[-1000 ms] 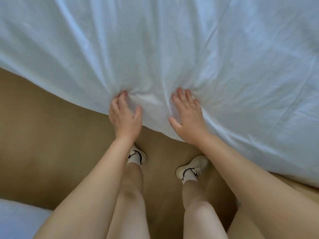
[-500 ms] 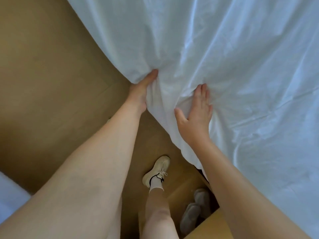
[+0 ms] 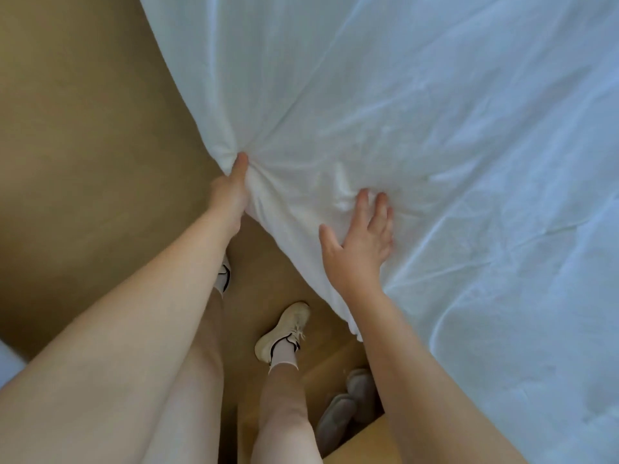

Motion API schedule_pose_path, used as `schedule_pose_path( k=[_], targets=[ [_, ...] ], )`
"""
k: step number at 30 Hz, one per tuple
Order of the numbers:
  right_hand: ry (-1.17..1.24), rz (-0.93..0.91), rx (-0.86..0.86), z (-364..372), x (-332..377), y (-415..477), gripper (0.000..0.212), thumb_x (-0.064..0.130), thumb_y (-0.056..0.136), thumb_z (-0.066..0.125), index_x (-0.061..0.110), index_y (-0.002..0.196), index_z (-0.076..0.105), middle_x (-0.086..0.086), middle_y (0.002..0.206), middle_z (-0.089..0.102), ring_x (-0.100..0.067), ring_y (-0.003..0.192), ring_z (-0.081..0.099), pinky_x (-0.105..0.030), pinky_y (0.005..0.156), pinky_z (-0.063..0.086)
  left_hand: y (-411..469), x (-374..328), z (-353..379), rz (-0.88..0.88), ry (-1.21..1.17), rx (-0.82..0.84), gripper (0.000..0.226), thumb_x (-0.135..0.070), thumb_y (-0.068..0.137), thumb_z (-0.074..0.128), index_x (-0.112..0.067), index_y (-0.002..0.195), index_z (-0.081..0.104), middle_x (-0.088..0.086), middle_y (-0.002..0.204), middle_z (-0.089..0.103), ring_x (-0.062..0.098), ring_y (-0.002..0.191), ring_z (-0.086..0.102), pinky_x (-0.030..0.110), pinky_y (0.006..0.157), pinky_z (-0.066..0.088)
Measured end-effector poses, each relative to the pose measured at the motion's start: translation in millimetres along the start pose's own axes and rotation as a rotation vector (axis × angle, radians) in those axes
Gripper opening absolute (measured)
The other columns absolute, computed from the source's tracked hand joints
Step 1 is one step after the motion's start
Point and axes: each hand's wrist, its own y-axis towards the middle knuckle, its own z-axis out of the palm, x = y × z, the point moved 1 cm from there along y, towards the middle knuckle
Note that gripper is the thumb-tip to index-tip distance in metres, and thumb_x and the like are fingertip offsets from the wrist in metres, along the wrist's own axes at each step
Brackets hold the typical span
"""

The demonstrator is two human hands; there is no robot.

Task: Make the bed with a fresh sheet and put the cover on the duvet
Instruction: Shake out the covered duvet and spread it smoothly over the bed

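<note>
Pinching the thin, creased white cotton sheet at its gathered edge left of centre, the left hand was closed on limp, light cloth filling the upper right; the right hand lay open, flat on it.

sheet: white cloth, matt, creased | floor: matt tan, smooth

No legible txt or labels anywhere.
</note>
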Motion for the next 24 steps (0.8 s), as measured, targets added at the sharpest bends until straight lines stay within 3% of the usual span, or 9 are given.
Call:
schedule_pose_path(
  k=[4, 6, 10, 14, 17, 19, 20, 22, 24],
  targets=[
    [-0.017, -0.132, 0.031, 4, 3, -11, 0.076, 0.035, 0.090, 0.050, 0.033, 0.151, 0.005, 0.000, 0.159, -0.008, -0.012, 0.142, -0.012, -0.047, 0.113, -0.001, 10, -25, -3, 0.005, -0.563, 0.237, 0.031, -0.020, 0.088, 0.051, -0.006, 0.112, 0.065, 0.014, 0.115, 0.067, 0.032, 0.109, 0.062, 0.046, 0.097, 0.047],
    [-0.014, -0.178, 0.045, 8, 7, -14, 0.075, 0.034, 0.090, 0.050, 0.039, 0.149, 0.003, 0.002, 0.158, -0.010, -0.013, 0.141, -0.013, -0.048, 0.113, -0.002, 14, -49, -7, 0.078, -0.713, 0.309, 0.035, -0.026, 0.085, 0.057, -0.006, 0.113, 0.064, 0.015, 0.116, 0.066, 0.035, 0.111, 0.061, 0.049, 0.097, 0.046],
    [0.078, -0.206, -0.019, 4, 33, -6, 0.077, 0.031, 0.090, 0.053, 0.034, 0.150, 0.007, -0.002, 0.159, -0.004, -0.017, 0.143, -0.006, -0.043, 0.114, 0.001, 11, -87, -5, 0.078, -0.537, 0.422, 0.052, -0.058, 0.087, 0.053, -0.016, 0.116, 0.065, 0.009, 0.115, 0.068, 0.027, 0.107, 0.065, 0.044, 0.095, 0.049],
    [0.194, -0.186, -0.111, -12, 71, 16, 0.074, 0.032, 0.090, 0.055, 0.033, 0.150, 0.012, -0.001, 0.159, -0.004, -0.016, 0.143, -0.004, -0.038, 0.113, 0.000, -14, -95, -2, 0.101, -0.243, 0.515, 0.030, -0.040, 0.095, 0.051, -0.017, 0.107, 0.067, -0.001, 0.095, 0.073, 0.015, 0.089, 0.069, 0.028, 0.077, 0.053],
    [0.195, -0.266, -0.124, -13, 104, 23, 0.070, 0.047, 0.088, 0.047, 0.037, 0.149, 0.013, 0.000, 0.159, -0.004, -0.014, 0.143, -0.006, -0.039, 0.113, -0.003, -29, -87, -45, 0.168, -0.281, 0.501, 0.026, -0.035, 0.088, 0.059, -0.018, 0.102, 0.073, 0.001, 0.102, 0.073, 0.016, 0.097, 0.069, 0.030, 0.078, 0.054],
    [0.173, -0.316, -0.154, -11, 117, 28, 0.071, 0.056, 0.083, 0.039, 0.041, 0.147, 0.014, 0.002, 0.159, 0.001, -0.010, 0.142, -0.005, -0.039, 0.111, -0.007, -32, -86, -109, 0.230, -0.381, 0.359, 0.037, -0.038, 0.092, 0.051, -0.022, 0.065, 0.071, -0.007, 0.069, 0.070, 0.007, 0.065, 0.068, 0.018, 0.054, 0.052],
    [0.166, -0.298, -0.163, -10, 121, 32, 0.071, 0.057, 0.081, 0.038, 0.040, 0.148, 0.017, 0.002, 0.159, 0.002, -0.009, 0.142, -0.004, -0.040, 0.111, -0.008, -29, -87, -145, 0.196, -0.446, 0.185, 0.052, -0.040, 0.094, 0.047, -0.020, 0.047, 0.056, -0.010, 0.045, 0.053, 0.003, 0.041, 0.052, 0.013, 0.039, 0.036],
    [0.103, -0.229, -0.131, -4, 120, 38, 0.071, 0.055, 0.084, 0.041, 0.035, 0.149, 0.019, 0.001, 0.160, 0.001, -0.011, 0.143, -0.007, -0.047, 0.114, -0.008, -19, -85, -212, 0.132, -0.520, -0.101, 0.057, -0.041, 0.096, 0.041, -0.017, 0.045, 0.030, -0.008, 0.034, 0.022, 0.003, 0.029, 0.020, 0.016, 0.039, 0.006],
    [-0.079, -0.259, -0.073, 9, 120, 44, 0.070, 0.053, 0.090, 0.042, 0.031, 0.151, 0.015, 0.001, 0.160, -0.007, -0.019, 0.144, -0.015, -0.051, 0.113, -0.014, -7, -86, -249, 0.081, -0.458, -0.111, 0.057, -0.043, 0.098, 0.034, -0.018, 0.047, 0.030, -0.007, 0.033, 0.021, 0.006, 0.029, 0.016, 0.017, 0.046, -0.007]
  ],
)
